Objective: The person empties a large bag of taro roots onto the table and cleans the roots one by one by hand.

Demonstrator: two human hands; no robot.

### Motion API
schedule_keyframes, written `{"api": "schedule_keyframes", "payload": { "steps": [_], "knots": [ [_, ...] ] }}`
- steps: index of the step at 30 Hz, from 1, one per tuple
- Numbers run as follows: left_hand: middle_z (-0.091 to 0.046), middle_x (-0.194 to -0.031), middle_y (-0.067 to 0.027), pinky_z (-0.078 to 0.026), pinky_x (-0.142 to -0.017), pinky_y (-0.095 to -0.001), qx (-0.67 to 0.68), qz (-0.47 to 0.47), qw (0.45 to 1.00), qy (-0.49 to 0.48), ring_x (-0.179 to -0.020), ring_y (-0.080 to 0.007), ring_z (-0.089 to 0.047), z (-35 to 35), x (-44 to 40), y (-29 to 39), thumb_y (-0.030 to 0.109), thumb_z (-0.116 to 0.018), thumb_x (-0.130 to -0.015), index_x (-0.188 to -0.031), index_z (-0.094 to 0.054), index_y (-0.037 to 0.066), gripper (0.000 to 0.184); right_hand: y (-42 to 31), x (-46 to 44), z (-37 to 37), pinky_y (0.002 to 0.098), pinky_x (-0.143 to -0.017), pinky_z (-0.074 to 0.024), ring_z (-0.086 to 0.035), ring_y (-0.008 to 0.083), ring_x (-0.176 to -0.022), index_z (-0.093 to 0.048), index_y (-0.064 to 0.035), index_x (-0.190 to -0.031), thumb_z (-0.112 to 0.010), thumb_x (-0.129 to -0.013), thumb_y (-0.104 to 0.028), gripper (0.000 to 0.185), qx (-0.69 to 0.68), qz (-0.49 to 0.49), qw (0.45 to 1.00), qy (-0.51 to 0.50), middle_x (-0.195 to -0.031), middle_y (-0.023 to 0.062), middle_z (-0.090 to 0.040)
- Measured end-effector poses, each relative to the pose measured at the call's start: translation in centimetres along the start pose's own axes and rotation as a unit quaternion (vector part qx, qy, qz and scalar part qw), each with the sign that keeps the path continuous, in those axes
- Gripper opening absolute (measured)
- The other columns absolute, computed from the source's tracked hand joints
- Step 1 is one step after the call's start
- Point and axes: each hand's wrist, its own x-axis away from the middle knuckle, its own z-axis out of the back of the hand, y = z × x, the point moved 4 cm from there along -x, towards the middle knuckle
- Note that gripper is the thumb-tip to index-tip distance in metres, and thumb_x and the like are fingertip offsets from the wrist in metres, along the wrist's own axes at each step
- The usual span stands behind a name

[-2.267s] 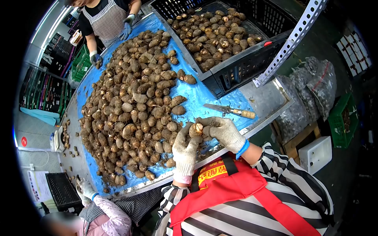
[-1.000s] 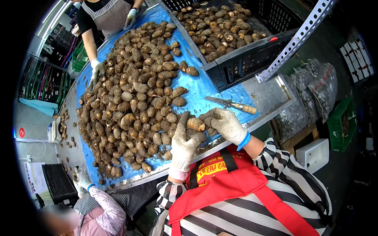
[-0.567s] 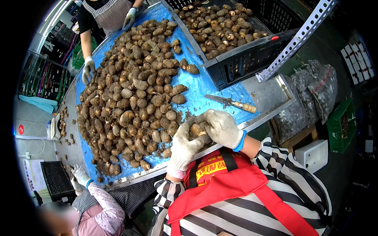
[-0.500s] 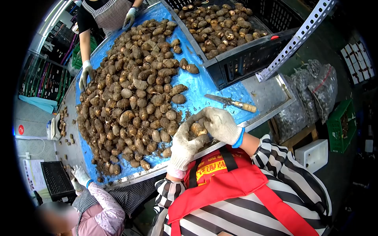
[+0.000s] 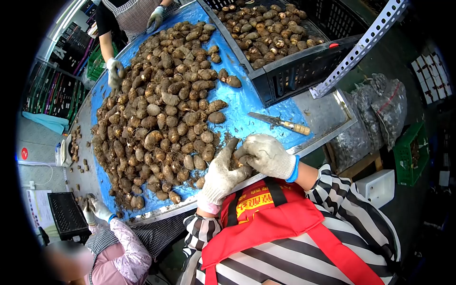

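At 5 o'clock on the blue sheet [image 5: 242,118], I log one tuber [image 5: 234,162] between the hands, mostly hidden by gloves. Left hand [image 5: 222,175]: cupped round it, partly open. Right hand [image 5: 268,156]: fingers curled nearly closed on it. From the hands: tuber pile [image 5: 154,126] at 10 o'clock; knife [image 5: 280,123], lying flat, at 1.

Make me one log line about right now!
left hand: cupping taro, mostly hidden | right hand: on same taro | knife: on blue sheet, unheld | taro pile: beside black crate holding more
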Motion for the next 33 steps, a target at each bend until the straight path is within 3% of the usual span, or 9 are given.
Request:
{"api": "schedule_keyframes", "payload": {
  "steps": [3, 4, 9, 13, 16, 17, 21, 25, 33],
  "knots": [
    [-0.063, -0.130, -0.0228, -0.050, -0.101, -0.0343, 0.011, -0.001, 1.000, -0.012, -0.118, -0.0253, -0.064, -0.2, -0.1, -0.2, 0.020, -0.076, -0.080, -0.147, -0.044, -0.004, 0.079, 1.9, -0.2, -0.9, 0.0420, -0.076, -0.0535, -0.066, 0.0332, -0.084, -0.070, -0.0065, -0.089, -0.068, -0.082, -0.009, 0.008, 0.024, -0.045, 0.998, 0.028, -0.084, 0.0133, -0.065],
    [-0.063, -0.131, -0.0226, -0.049, -0.101, -0.0344, 0.004, -0.027, 1.000, -0.002, -0.119, -0.0253, -0.063, -0.2, -0.2, -0.5, 0.019, -0.076, -0.080, -0.147, -0.044, -0.004, 0.078, 3.1, -0.3, -1.2, 0.0445, -0.081, -0.0544, -0.068, 0.0346, -0.091, -0.071, -0.0085, -0.092, -0.065, -0.088, -0.016, 0.011, 0.046, -0.119, 0.992, -0.017, -0.095, 0.0138, -0.070],
    [-0.062, -0.133, -0.0189, -0.047, -0.104, -0.0336, 0.031, -0.036, 0.998, 0.028, -0.121, -0.0244, -0.061, 0.2, 0.1, -1.2, 0.016, -0.074, -0.079, -0.147, -0.048, 0.000, 0.074, 4.2, 0.7, 0.0, 0.0364, -0.084, -0.0559, -0.070, 0.0292, -0.092, -0.072, -0.0057, -0.108, -0.065, -0.090, -0.010, 0.020, -0.099, -0.230, 0.968, -0.036, -0.098, 0.0145, -0.071],
    [-0.063, -0.131, -0.0151, -0.048, -0.102, -0.0318, 0.079, -0.026, 0.996, 0.029, -0.118, -0.0213, -0.061, 0.3, -0.1, -1.7, 0.013, -0.074, -0.078, -0.145, -0.050, 0.000, 0.072, 1.6, 1.1, 0.9, 0.0336, -0.086, -0.0563, -0.070, 0.0260, -0.092, -0.072, -0.0038, -0.117, -0.070, -0.085, -0.003, 0.032, -0.213, -0.189, 0.958, -0.030, -0.100, 0.0138, -0.071],
    [-0.064, -0.129, -0.0129, -0.049, -0.101, -0.0309, 0.131, 0.000, 0.991, 0.021, -0.116, -0.0191, -0.061, -0.3, 0.0, -1.3, 0.010, -0.076, -0.077, -0.144, -0.050, -0.001, 0.073, 0.9, 1.3, 0.5, 0.0337, -0.085, -0.0565, -0.070, 0.0253, -0.092, -0.071, -0.0021, -0.115, -0.071, -0.083, -0.001, 0.032, -0.173, -0.135, 0.976, 0.001, -0.100, 0.0134, -0.071],
    [-0.064, -0.128, -0.0121, -0.049, -0.101, -0.0307, 0.151, 0.013, 0.988, 0.019, -0.115, -0.0184, -0.061, -0.4, 0.0, -1.1, 0.009, -0.076, -0.076, -0.143, -0.051, -0.001, 0.073, 0.8, 1.5, 0.2, 0.0354, -0.082, -0.0570, -0.070, 0.0262, -0.092, -0.072, -0.0019, -0.104, -0.071, -0.082, 0.000, 0.022, -0.202, -0.166, 0.965, 0.008, -0.097, 0.0128, -0.071],
    [-0.064, -0.126, -0.0115, -0.051, -0.097, -0.0290, 0.197, 0.024, 0.980, 0.022, -0.110, -0.0160, -0.062, -0.9, -0.2, -1.6, 0.005, -0.077, -0.074, -0.142, -0.052, -0.002, 0.073, 1.8, 0.8, -0.5, 0.0372, -0.074, -0.0559, -0.069, 0.0295, -0.084, -0.070, -0.0033, -0.091, -0.072, -0.081, -0.007, 0.011, 0.023, -0.031, 0.998, 0.051, -0.091, 0.0133, -0.070],
    [-0.063, -0.126, -0.0127, -0.054, -0.090, -0.0281, 0.290, 0.007, 0.957, -0.001, -0.107, -0.0166, -0.064, -0.9, 0.0, -1.6, -0.001, -0.074, -0.075, -0.144, -0.049, -0.002, 0.073, 5.7, 0.6, 0.1, 0.0345, -0.079, -0.0564, -0.071, 0.0248, -0.087, -0.072, -0.0016, -0.101, -0.062, -0.088, -0.002, 0.016, -0.057, -0.246, 0.967, 0.040, -0.094, 0.0130, -0.072],
    [-0.059, -0.132, -0.0140, -0.055, -0.089, -0.0286, 0.443, 0.003, 0.896, 0.005, -0.108, -0.0192, -0.064, -1.1, -0.8, -3.9, -0.002, -0.071, -0.077, -0.148, -0.042, -0.004, 0.076, 1.1, 0.8, 1.8, 0.0312, -0.080, -0.0568, -0.071, 0.0200, -0.088, -0.072, -0.0051, -0.119, -0.072, -0.085, -0.005, 0.033, -0.154, -0.132, 0.979, 0.016, -0.095, 0.0109, -0.071]
  ]
}}
